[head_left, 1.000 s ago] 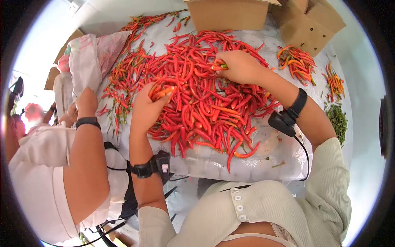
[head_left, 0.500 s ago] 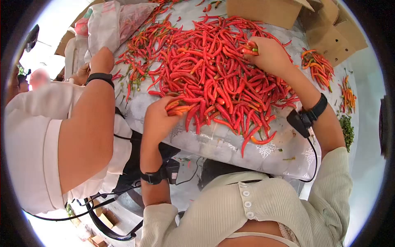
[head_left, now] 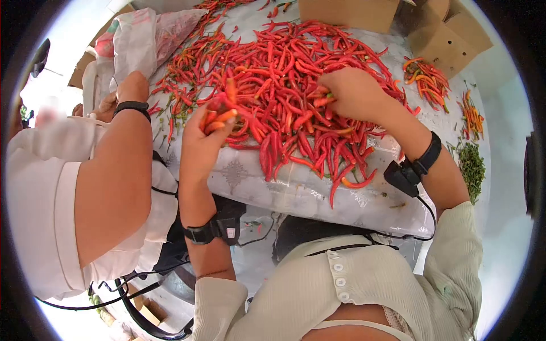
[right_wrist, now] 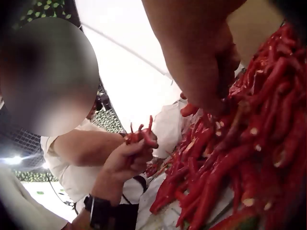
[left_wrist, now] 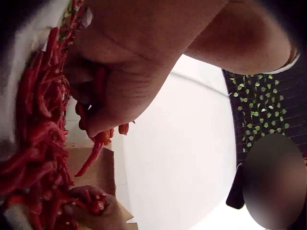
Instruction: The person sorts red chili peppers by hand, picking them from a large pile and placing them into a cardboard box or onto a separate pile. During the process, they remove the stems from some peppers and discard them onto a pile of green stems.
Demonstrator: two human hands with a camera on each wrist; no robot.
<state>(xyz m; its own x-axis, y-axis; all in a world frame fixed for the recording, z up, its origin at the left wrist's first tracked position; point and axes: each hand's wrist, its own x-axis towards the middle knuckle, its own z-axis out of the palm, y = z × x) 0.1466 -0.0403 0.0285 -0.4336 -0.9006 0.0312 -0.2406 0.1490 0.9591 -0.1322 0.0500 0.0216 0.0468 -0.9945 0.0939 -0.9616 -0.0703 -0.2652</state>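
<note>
A big heap of red chili peppers covers the middle of the table. At its near left side my left hand grips a small bunch of orange-red chilies, some poking up past the fingers. The left wrist view shows one red chili hanging below that hand. My right hand reaches over the right part of the heap, back of the hand up, and pinches chilies at its fingertips. In the right wrist view, the fingers of this hand are partly hidden behind the hand and close against the heap.
Smaller piles of orange-red chilies and green stems lie at the right. Cardboard boxes stand along the back. On the left, another person's arm reaches beside a white sack. The table's near edge runs before my body.
The head view has shifted. My left hand has moved left, away from the heap's front, with its chilies. My right hand has come lower and nearer over the heap, still pinching chilies.
</note>
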